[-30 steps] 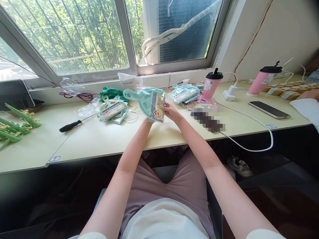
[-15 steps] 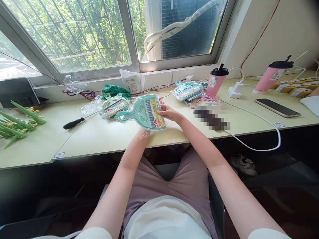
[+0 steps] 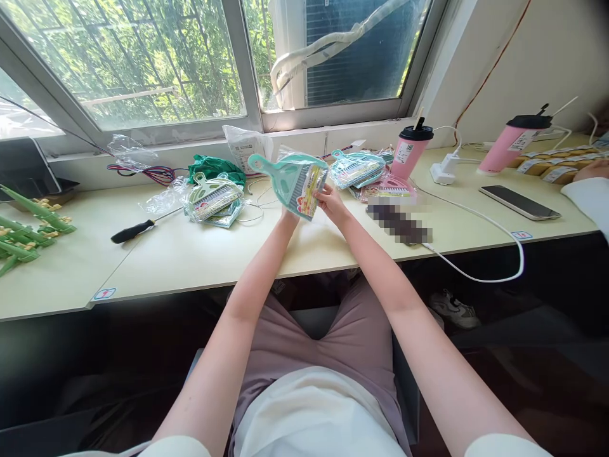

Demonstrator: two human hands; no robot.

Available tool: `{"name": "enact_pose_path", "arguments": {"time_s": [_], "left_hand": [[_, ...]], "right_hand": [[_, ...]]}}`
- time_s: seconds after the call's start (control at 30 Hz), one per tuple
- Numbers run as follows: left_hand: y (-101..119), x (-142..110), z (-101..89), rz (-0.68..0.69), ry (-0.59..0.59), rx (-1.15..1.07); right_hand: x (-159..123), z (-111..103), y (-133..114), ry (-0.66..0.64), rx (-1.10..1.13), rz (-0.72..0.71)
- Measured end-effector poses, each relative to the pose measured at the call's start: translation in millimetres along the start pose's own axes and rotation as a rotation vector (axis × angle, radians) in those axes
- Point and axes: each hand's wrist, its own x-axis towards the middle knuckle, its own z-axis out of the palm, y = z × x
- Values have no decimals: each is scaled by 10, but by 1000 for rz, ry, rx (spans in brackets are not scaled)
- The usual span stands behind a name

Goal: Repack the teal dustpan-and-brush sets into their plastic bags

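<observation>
I hold a teal mini dustpan-and-brush set (image 3: 290,181) in a clear plastic bag, raised above the desk (image 3: 190,254). My left hand (image 3: 288,218) grips it from underneath, mostly hidden behind the set. My right hand (image 3: 330,203) pinches the right edge by its printed label. A stack of similar bagged sets (image 3: 214,202) lies to the left. More bagged sets, teal (image 3: 354,168) and pink (image 3: 387,188), lie to the right.
A black-handled screwdriver (image 3: 136,230), green plastic pieces (image 3: 23,235), empty bags (image 3: 128,152), coloured wires (image 3: 143,172), two pink cups (image 3: 409,152) (image 3: 516,136), a phone (image 3: 516,202) and a white cable (image 3: 485,254) lie about. Another person's sleeve (image 3: 590,197) rests at far right.
The dustpan set dipped down toward the desk half a second ago and is now lifted and tilted up again. Both hands stayed on it.
</observation>
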Motion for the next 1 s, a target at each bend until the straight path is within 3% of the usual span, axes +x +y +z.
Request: {"name": "enact_pose_path", "arguments": {"time_s": [0.1,0.23,0.37,0.53,0.87,1.0], "left_hand": [[-31,-22,-59,-38,70,-75],[-79,-110,-3,-50,20,-29],[-144,-164,90,12,-9,77],[-161,-156,66,26,33,83],[-157,-138,29,-1,60,119],[-125,-175,54,-33,30,96]], "right_hand": [[90,-113,2,190,33,-72],[131,-171,20,332,76,-126],[100,-116,6,356,63,-139],[64,-59,-23,345,68,-130],[105,-102,-6,361,51,-59],[113,-114,1,360,36,-105]]}}
